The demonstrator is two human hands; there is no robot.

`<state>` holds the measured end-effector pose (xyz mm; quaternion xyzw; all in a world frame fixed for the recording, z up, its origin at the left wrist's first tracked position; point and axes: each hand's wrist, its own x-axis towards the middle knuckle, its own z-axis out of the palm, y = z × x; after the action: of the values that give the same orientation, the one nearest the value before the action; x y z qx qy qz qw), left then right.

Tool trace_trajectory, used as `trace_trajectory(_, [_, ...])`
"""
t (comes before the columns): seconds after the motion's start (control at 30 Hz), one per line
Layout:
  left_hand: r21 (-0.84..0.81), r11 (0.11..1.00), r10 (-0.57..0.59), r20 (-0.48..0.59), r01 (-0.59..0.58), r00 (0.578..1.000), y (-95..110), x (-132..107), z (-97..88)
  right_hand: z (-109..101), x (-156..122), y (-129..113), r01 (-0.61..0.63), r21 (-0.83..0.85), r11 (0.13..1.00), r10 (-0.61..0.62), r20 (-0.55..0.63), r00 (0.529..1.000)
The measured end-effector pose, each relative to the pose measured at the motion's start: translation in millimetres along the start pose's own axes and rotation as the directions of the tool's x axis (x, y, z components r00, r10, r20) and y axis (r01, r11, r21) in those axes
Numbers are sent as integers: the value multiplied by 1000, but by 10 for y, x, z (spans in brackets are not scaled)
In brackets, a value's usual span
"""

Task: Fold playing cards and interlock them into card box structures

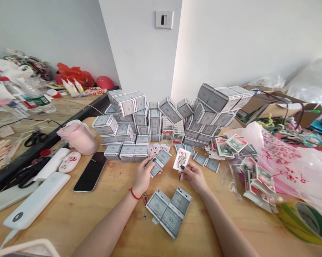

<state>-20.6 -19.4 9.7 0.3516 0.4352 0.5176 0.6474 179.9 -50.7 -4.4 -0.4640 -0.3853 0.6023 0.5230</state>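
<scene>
My left hand (pixel 145 175), with a red cord at the wrist, is closed on patterned grey-backed playing cards (pixel 160 162), backs up. In my right hand (pixel 192 175) a playing card (pixel 181 159) is pinched, its picture face with a red heart towards me. Whether more cards lie behind it I cannot tell. Nearer me lies a joined piece (pixel 171 212) made of grey-backed cards, apart from both hands. Just beyond my left hand, several face-up cards (pixel 159 148) with red hearts lie on the table. Grey-backed cards (pixel 206 162) lie past my right hand.
Grey card blocks (pixel 123 134) stand stacked at the back, with another tall stack (pixel 217 98) to the right. A black phone (pixel 90 173) and white power bank (pixel 36 200) lie left. Opened card boxes (pixel 260 182), a plastic bag (pixel 281 153) and tape rolls (pixel 304 221) sit right.
</scene>
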Motion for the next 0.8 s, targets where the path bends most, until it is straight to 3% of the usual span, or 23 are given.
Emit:
trace_trajectory(0.33, [-48, 999, -18, -56, 15, 998, -2, 38, 0, -13, -35, 14, -3, -164, 986, 0, -17, 1000])
trace_trajectory(0.8, [3, 1000, -5, -76, 6, 997, -9, 53, -12, -10, -35, 6, -25, -117, 993, 23, -21, 1000])
